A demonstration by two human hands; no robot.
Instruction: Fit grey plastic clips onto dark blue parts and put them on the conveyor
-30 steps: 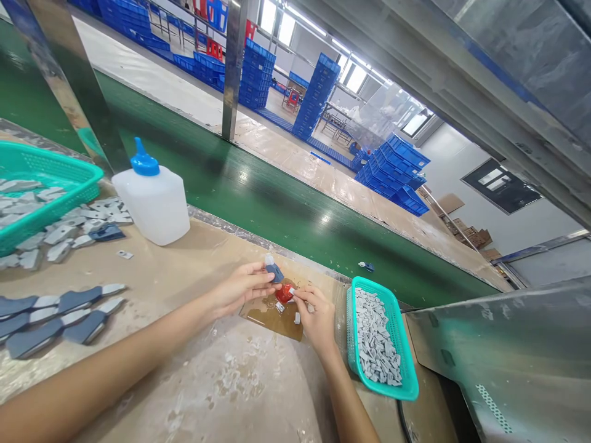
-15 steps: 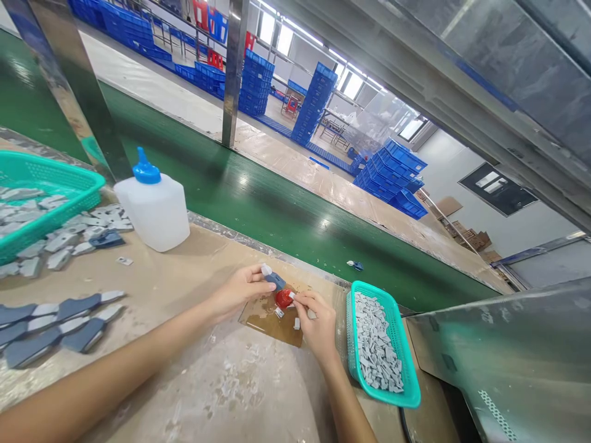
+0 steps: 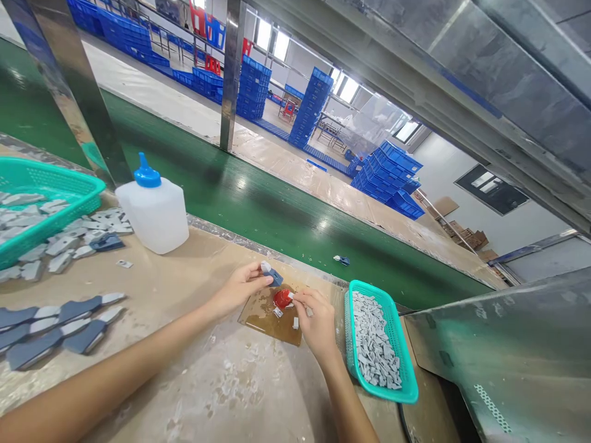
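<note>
Between the thumb and fingers of my left hand point(image 3: 243, 284) is a blue-grey plastic part point(image 3: 276, 278) with a whitish tip. My right hand point(image 3: 317, 317) pinches a small light-grey plastic piece point(image 3: 290, 296) at the edge of a round red thing point(image 3: 281, 299), whose kind I cannot make out. The red thing sits on a wet brown plate point(image 3: 265, 323) on the bench. Two more small grey pieces lie on the plate, one of them a little block point(image 3: 295, 323) near my right fingers.
A green basket point(image 3: 413, 381) of small grey pieces stands at right. At left are a white bottle point(image 3: 154, 215) with blue cap, another green basket point(image 3: 87, 197), loose parts and joined blue-grey parts point(image 3: 80, 335). A green conveyor belt point(image 3: 258, 200) runs behind.
My left hand with the blue-grey part has shifted slightly away from the red thing. A small part on the belt has moved left. My right hand keeps its pinch at the red thing.
</note>
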